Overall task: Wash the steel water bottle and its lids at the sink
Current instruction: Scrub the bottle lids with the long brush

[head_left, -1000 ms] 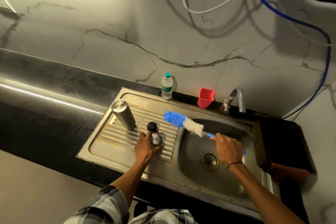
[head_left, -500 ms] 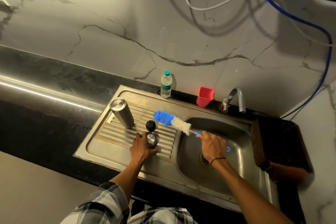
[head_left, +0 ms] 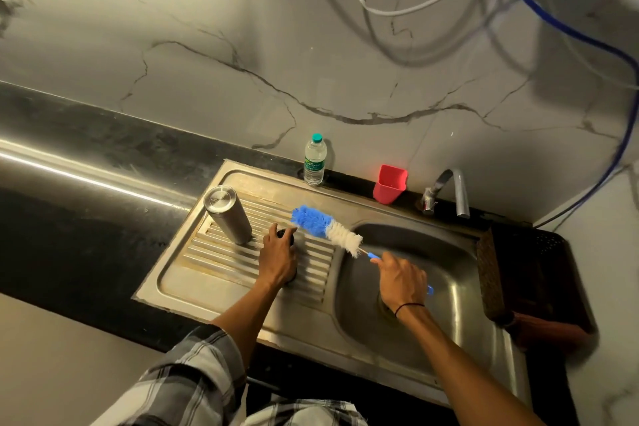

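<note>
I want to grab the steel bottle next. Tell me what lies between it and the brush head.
In the head view, only the left hand over a black lid on the ribbed drainboard separates the steel bottle from the brush head.

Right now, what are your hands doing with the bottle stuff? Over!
Left hand on the black lid, drainboard. Right hand grips the bottle brush over the basin. Steel bottle stands upside down, untouched. Nothing blocking.

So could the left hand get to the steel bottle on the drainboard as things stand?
Probably yes. The left hand rests over the black lid, and the steel bottle stands upside down just left of it on the drainboard, with nothing between them. The right hand holds the bottle brush further right.
</note>
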